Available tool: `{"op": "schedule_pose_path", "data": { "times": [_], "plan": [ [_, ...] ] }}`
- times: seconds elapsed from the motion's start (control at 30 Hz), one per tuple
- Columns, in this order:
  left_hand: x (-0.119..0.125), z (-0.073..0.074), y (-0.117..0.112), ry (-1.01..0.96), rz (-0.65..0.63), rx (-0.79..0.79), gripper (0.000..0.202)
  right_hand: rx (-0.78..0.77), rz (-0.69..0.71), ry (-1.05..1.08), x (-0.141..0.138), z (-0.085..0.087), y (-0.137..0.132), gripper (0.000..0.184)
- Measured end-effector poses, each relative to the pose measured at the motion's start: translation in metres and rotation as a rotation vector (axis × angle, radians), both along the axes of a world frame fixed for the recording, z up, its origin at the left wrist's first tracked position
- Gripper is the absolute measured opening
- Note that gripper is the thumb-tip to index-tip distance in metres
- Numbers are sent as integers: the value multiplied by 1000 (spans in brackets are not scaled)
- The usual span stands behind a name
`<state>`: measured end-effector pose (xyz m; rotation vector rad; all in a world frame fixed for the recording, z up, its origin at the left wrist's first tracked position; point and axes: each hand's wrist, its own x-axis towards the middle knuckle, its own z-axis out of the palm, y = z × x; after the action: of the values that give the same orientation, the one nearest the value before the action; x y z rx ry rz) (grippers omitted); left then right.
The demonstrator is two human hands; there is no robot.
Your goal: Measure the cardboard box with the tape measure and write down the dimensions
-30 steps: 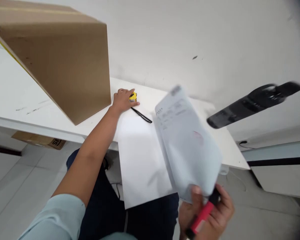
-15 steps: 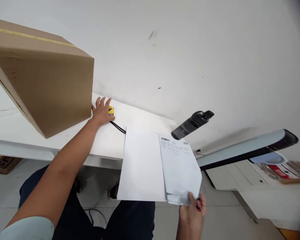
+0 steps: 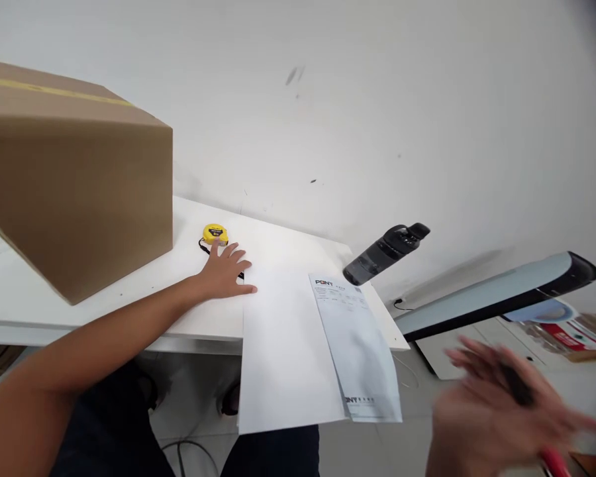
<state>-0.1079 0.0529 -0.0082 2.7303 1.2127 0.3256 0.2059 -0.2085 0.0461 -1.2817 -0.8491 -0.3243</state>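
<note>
My left hand (image 3: 226, 273) lies with fingers spread on the white table, its thumb at the left edge of a blank white sheet (image 3: 285, 358). Just beyond its fingertips is a yellow tape measure (image 3: 215, 232) with a black strap. A printed sheet headed PONY (image 3: 360, 358) rests beside the blank one; both hang over the table's front edge. At the lower right, my right hand (image 3: 491, 411) is in the air, apart from the papers and smeared by motion. A black and red pen (image 3: 519, 384) is held in it; the exact grip is blurred.
A large cardboard box (image 3: 79, 205) with yellow tape stands at the left of the table (image 3: 288, 242). A black bottle (image 3: 377, 258) stands at the back right, near the wall. Further right are a long pale panel with a black edge (image 3: 496, 295) and a white cabinet (image 3: 457, 351).
My right hand has let go of the printed sheet's lower corner and swung right with the pen. My left hand has moved from beside the box and tape measure to the blank sheet's edge.
</note>
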Motion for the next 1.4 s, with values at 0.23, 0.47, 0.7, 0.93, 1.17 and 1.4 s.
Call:
{"op": "schedule_pose_path", "data": {
  "times": [0.23,0.47,0.7,0.93,1.17,1.4],
  "plan": [
    [11,-16,-8,-73,-5,-100,106,-562,939,-116,-94,-18,205,42],
    [14,-21,-10,-138,-8,-190,80,-508,868,54,-78,-79,241,33],
    [17,-15,-8,-110,-3,-210,70,-649,898,-54,-80,-65,231,30],
    [19,-17,-8,-106,16,-142,70,-739,909,-240,-88,-60,232,15],
    [17,-17,-15,-200,-67,97,46,-812,970,-178,-87,-62,237,16],
    [15,-18,-12,-222,-120,176,35,-823,992,-176,-86,-63,238,15]
  ]
}}
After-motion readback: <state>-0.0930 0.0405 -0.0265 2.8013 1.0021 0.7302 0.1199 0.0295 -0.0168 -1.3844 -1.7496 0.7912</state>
